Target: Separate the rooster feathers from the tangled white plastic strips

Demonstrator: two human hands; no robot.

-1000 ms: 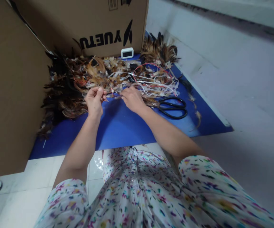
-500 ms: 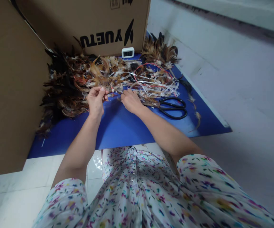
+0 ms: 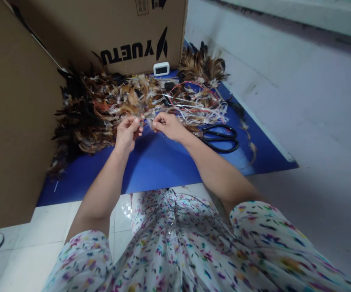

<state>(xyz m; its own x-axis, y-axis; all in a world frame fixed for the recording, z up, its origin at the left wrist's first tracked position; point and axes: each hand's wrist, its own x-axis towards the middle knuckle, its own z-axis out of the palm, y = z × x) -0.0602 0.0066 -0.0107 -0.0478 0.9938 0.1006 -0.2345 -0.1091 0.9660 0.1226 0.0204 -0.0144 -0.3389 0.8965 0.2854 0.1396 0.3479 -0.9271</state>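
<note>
Head view, the only one: at the front of a loose heap of brown, black and tan feathers (image 3: 84, 109) on a smooth blue tabletop (image 3: 163, 166), a small, fluffy, grey-white feather tuft (image 3: 148, 121) between two bare hands. Left hand (image 3: 127, 136) with thumb and forefinger pinched together, apparently on the tuft's left end. Right hand (image 3: 170, 127) with fingertips bent inward and together, apparently nipping the tuft's right side; exact contact too small to confirm.

By judgement, somewhere in mid-course: one tuft in hand, with far more feathers outside either grip, darker toward the left, paler toward the middle. Set apart at the back right, near the wall, a bushy bunch of brown and black feathers (image 3: 201, 67), perhaps already dealt with, though impossible to verify. Near the table's right edge, a long, thin, dark-to-tan feather strand (image 3: 252, 146), untouched.

Over the heap's right part, loose flat white ribbons (image 3: 221, 107) and a thin red cord (image 3: 190, 82), out of both grips. Just beside the right wrist, scissors with black loop handles (image 3: 218, 138), lying unused, blades mostly hidden. Behind, a small white rounded digital clock (image 3: 161, 69) before a brown cardboard box with black lettering (image 3: 139, 24). No telling the share completed.
</note>
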